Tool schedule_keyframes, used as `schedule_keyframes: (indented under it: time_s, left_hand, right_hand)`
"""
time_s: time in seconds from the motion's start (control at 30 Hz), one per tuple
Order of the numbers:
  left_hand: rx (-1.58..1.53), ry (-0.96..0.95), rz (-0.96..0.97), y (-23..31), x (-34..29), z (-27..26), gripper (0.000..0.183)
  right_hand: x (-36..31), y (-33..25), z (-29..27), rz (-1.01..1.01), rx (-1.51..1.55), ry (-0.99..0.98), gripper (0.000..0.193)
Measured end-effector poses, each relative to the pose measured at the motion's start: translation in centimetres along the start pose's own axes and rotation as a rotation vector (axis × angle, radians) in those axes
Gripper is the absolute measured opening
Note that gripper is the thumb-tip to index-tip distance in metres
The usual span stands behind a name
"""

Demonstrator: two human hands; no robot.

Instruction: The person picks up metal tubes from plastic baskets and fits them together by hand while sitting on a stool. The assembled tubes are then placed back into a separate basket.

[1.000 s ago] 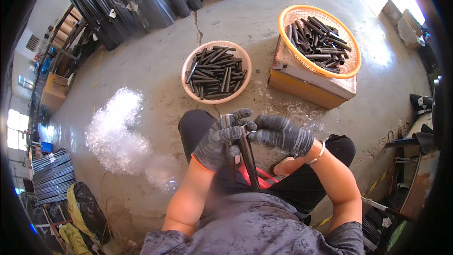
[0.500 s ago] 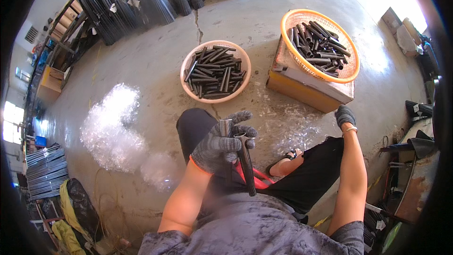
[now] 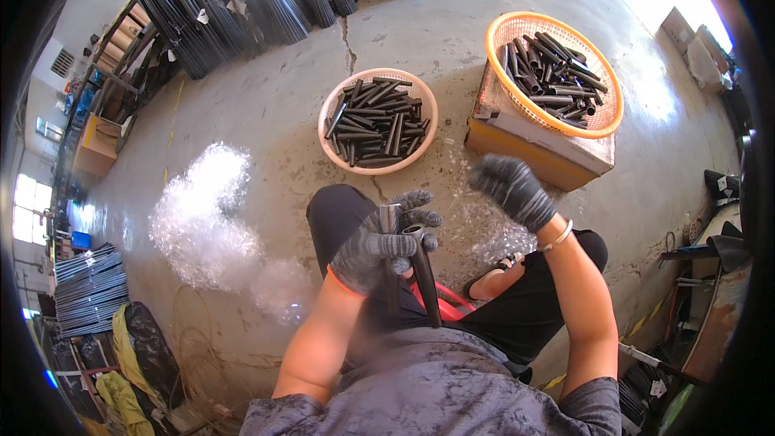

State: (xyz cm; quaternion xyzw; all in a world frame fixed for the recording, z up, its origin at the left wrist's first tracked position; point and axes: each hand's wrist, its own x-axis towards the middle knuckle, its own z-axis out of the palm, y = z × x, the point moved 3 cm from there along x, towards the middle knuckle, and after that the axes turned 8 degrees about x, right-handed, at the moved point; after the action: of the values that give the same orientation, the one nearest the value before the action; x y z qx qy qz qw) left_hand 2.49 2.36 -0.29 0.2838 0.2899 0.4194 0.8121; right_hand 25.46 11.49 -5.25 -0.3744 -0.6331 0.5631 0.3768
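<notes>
My left hand [image 3: 373, 249], in a grey knitted glove with an orange cuff, is wrapped round two dark tubes over my lap. One tube [image 3: 425, 287] slants down toward my shirt, its round open end up by my fingertips. The other tube [image 3: 390, 218] shows a shiny top between the fingers, its lower part blurred behind the hand. To the right, my gloved right hand [image 3: 515, 192] hangs in the air in front of the cardboard box, fingers curled together. Whatever it may hold is hidden from view.
A pink basket [image 3: 329, 153] of short dark tubes stands on the floor ahead. An orange-rimmed basket [image 3: 617, 105] with more tubes sits on a cardboard box [image 3: 533, 149]. Crumpled clear plastic [image 3: 202, 218] lies left. Bundles of long dark tubes [image 3: 182, 20] stand far left.
My right hand has moved left from beside my right knee toward the middle. My left hand keeps its grip on the two tubes. The view has shifted slightly.
</notes>
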Motion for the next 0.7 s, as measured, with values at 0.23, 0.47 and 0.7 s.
schedule_keyframes:
  time_s: [0.23,0.47,0.7]
  left_hand:
    - [0.002,-0.008,0.034,0.0,0.0,0.8,0.071]
    - [0.002,0.035,-0.096,-2.8,2.0,0.0,0.057]
    - [-0.081,0.046,-0.159,-6.8,3.6,-2.6,0.046]
  right_hand:
    - [-3.3,6.9,-16.9,0.233,-0.978,0.602,0.03]
    - [-5.7,5.2,-12.4,0.094,-0.301,0.481,0.018]
    - [-5.1,-14.5,-3.9,-0.146,0.635,0.355,0.022]
